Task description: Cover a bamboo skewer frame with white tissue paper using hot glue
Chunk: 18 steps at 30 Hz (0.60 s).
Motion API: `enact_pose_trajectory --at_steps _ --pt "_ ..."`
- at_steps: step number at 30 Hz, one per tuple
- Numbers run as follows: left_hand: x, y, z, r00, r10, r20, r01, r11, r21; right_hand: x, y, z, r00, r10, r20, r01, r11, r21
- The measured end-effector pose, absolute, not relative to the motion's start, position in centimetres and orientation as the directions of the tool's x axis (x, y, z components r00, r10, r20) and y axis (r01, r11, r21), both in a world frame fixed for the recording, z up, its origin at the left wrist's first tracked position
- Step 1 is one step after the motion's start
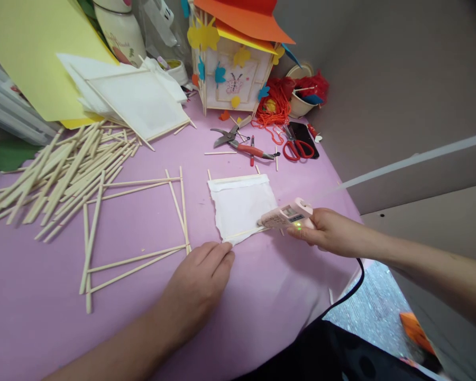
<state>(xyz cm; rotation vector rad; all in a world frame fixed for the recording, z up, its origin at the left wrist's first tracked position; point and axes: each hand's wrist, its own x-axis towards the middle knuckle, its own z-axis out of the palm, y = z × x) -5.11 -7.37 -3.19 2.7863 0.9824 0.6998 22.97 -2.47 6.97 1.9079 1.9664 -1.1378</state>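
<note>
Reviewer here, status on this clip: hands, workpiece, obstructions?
Right hand gripping pink glue gun, nozzle at stick along white sheet edge. Left hand at sheet's near corner. Loose wooden sticks piled left, away from hands.

The left hand (196, 280) lies palm down, fingers together; the right hand (327, 231) reaches inward, fingers curled closed.

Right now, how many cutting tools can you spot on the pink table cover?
2: red-handled pruning shears, lying open, and red-handled scissors just to their right, beside a black phone. Others could be hidden in the clutter.
</note>
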Motion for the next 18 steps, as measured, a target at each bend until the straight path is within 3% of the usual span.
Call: enact_pose_trajectory --at_steps 18 --pt "-5.13 -7.24 -3.30 0.676 0.625 0.390 0.566 -0.780 0.267 24.08 -2.68 6.99 -0.149 0.797 -0.586 0.931 -0.086 -0.354"
